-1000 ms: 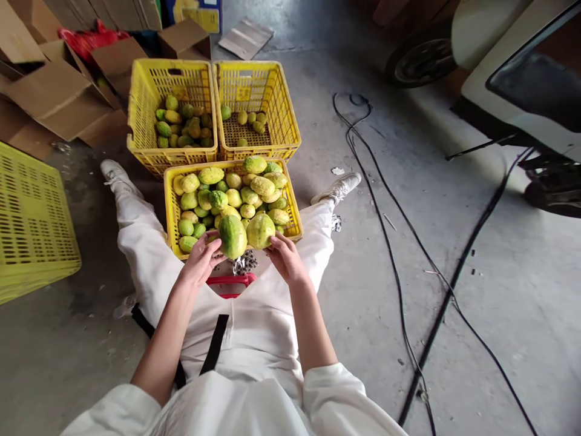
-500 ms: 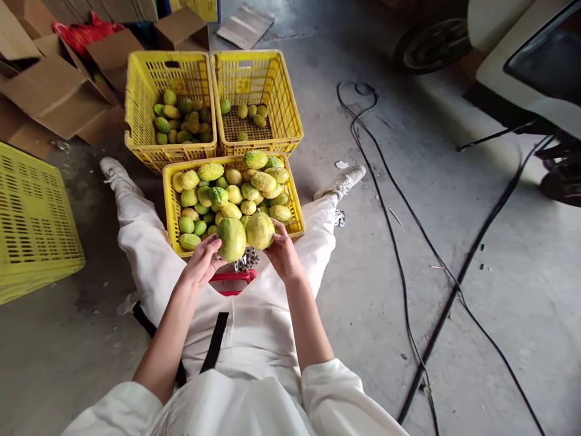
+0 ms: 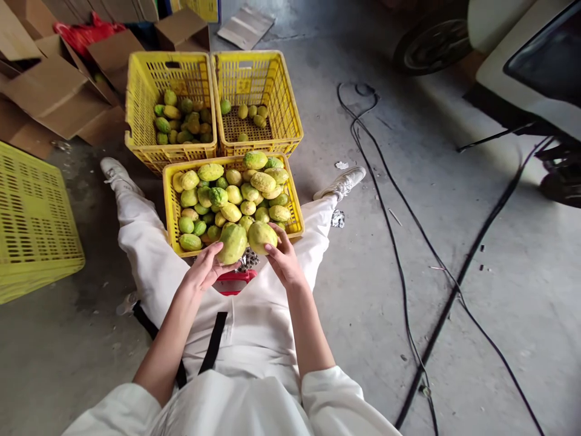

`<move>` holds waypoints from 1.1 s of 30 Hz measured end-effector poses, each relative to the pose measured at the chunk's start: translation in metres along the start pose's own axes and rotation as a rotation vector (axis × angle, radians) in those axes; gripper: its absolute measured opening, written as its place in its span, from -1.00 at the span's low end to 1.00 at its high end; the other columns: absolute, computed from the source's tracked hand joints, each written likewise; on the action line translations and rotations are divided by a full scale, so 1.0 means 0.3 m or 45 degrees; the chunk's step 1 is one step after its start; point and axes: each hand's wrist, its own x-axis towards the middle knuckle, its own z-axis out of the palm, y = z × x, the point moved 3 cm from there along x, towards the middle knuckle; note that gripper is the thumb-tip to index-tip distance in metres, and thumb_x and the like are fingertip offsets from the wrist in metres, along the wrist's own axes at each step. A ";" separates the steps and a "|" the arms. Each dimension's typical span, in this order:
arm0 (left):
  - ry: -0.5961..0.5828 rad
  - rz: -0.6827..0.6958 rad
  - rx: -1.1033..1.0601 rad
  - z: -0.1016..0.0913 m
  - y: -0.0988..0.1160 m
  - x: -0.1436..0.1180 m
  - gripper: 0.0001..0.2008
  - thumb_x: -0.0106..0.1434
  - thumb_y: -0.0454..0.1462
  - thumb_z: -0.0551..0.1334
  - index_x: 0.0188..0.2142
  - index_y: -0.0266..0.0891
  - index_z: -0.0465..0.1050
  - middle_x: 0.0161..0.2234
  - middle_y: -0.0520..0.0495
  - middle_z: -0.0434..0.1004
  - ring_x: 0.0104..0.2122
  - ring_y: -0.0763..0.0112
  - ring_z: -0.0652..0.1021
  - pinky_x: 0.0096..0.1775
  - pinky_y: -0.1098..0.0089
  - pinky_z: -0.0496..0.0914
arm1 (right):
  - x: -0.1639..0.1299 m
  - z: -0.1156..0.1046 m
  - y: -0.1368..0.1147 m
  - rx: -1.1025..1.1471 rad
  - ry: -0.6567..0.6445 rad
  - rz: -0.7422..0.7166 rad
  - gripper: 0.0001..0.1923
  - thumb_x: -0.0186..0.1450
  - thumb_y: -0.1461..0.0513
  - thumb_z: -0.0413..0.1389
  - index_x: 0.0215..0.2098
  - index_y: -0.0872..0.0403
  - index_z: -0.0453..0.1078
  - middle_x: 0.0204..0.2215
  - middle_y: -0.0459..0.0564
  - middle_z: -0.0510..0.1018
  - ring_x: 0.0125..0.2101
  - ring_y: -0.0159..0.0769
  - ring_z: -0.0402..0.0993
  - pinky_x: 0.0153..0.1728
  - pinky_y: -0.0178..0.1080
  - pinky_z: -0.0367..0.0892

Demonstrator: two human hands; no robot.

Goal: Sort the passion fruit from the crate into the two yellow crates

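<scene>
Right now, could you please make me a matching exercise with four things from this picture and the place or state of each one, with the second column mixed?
Things:
1. near crate
2. far right crate
3. black cables
4. left hand

Places or states:
A. lying across the concrete floor
B. holding a green-yellow fruit
C. heaped full, between the person's legs
D. only a few fruits on its bottom

Pairs: 1-C, 2-D, 3-A, 4-B
</scene>
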 end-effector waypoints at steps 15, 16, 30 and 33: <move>0.166 0.289 0.141 -0.029 0.059 0.001 -0.48 -0.19 -0.23 0.53 -0.19 -0.16 0.47 -0.27 -0.05 0.61 -0.23 0.28 0.60 -0.25 0.37 0.47 | 0.002 -0.015 -0.010 0.104 -0.073 -0.026 -0.37 -0.02 0.12 0.37 0.03 -0.17 0.39 -0.01 -0.07 0.55 -0.04 -0.13 0.49 -0.04 -0.11 0.47; 0.167 0.302 0.140 -0.030 0.059 0.001 -0.50 -0.19 -0.22 0.53 -0.22 -0.18 0.46 -0.29 -0.04 0.60 -0.23 0.28 0.60 -0.25 0.38 0.46 | 0.001 -0.018 -0.009 0.110 -0.084 -0.020 -0.37 -0.02 0.12 0.37 0.04 -0.17 0.39 0.01 -0.06 0.55 -0.02 -0.11 0.49 -0.03 -0.08 0.48; 0.197 0.364 0.046 -0.026 0.050 0.016 -0.46 -0.17 -0.15 0.51 -0.18 -0.17 0.43 -0.25 -0.03 0.60 -0.17 0.26 0.59 -0.20 0.36 0.45 | 0.009 -0.036 -0.002 0.092 -0.008 -0.090 -0.42 -0.09 0.02 0.41 -0.11 -0.03 0.49 -0.18 0.00 0.66 -0.10 -0.04 0.56 -0.01 -0.03 0.47; 0.214 0.343 0.026 -0.034 0.043 0.016 -0.56 -0.14 -0.14 0.50 -0.29 -0.18 0.43 -0.27 -0.05 0.60 -0.19 0.26 0.59 -0.21 0.36 0.45 | 0.017 -0.045 0.018 0.110 0.008 -0.054 -0.48 -0.04 -0.02 0.37 -0.15 -0.02 0.50 -0.15 0.01 0.66 -0.10 -0.04 0.57 -0.08 -0.03 0.50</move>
